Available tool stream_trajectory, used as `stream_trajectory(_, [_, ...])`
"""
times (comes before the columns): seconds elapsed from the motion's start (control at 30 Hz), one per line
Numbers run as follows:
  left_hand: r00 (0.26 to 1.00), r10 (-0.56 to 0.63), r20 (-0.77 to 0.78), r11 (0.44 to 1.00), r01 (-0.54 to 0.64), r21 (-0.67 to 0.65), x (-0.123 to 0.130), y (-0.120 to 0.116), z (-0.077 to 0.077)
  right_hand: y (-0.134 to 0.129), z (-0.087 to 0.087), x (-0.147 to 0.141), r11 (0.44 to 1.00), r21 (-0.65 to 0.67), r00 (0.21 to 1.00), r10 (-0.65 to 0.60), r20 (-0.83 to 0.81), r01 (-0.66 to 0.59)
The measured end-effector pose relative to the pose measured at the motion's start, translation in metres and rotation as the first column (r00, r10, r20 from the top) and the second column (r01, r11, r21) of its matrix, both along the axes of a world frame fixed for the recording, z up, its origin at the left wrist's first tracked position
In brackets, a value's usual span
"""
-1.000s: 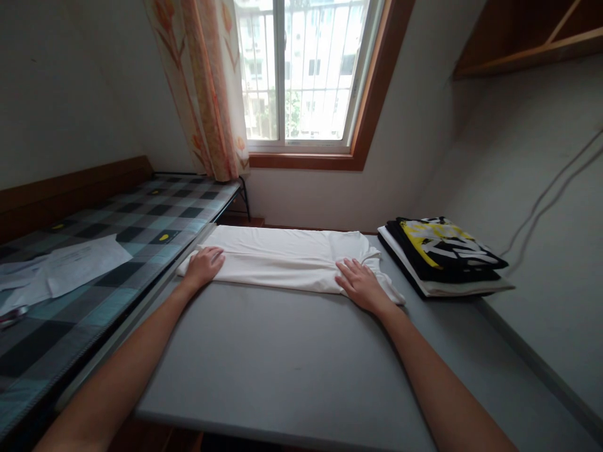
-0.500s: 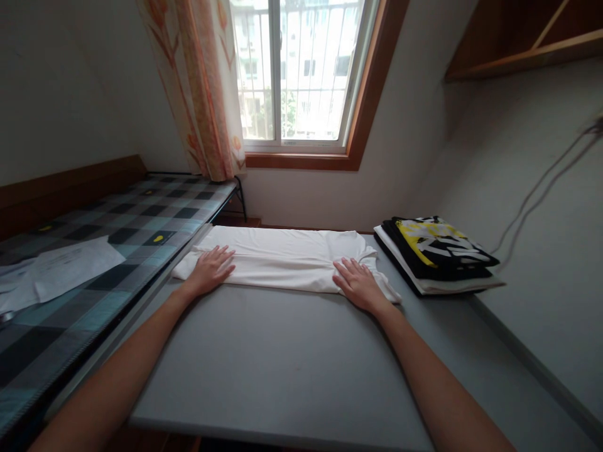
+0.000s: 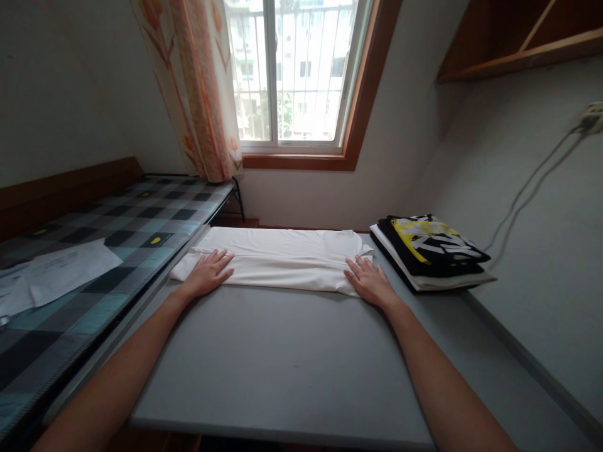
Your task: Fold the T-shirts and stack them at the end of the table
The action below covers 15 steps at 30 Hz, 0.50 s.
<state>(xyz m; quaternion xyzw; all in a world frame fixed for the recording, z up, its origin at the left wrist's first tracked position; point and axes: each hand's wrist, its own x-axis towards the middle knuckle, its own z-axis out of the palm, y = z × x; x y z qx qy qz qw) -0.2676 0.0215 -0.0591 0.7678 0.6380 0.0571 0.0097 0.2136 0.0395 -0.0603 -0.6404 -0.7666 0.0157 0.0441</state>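
A white cloth garment [image 3: 282, 260] lies folded in a long strip across the far part of the grey table [image 3: 282, 364]. My left hand [image 3: 210, 274] rests flat on its left end, fingers spread. On the right end lies my right hand [image 3: 370, 280], palm down with the fingers apart. A lengthwise crease runs along the cloth between the two hands. To the right sits a stack of folded clothes [image 3: 436, 251], black with yellow and white print on top and white layers lower down.
Left of the table is a bed with a checked mattress [image 3: 174, 216], with papers [image 3: 66, 273] on it. A curtain [image 3: 198, 94] hangs by the window. Cables [image 3: 527, 191] run down the right wall, and a wooden shelf [image 3: 518, 59] juts out above.
My right hand has moved slightly right along the cloth, and the loose part at the cloth's right end no longer sticks out past it. My left hand stays in place.
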Motion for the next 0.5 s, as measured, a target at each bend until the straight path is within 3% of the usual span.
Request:
stream_trajectory(0.27, [0.999,-0.040,-0.030,0.999,0.040,-0.007,-0.007,0.001,0.003,0.009,-0.002,0.017,0.993,0.025,0.992,0.118,0.039,-0.119])
stream_trajectory(0.5, [0.998,-0.035,-0.050,0.999,0.035,0.005,-0.010,0.002,0.001,0.009,-0.009,0.021,0.990,0.099,0.992,0.092,0.082,-0.100])
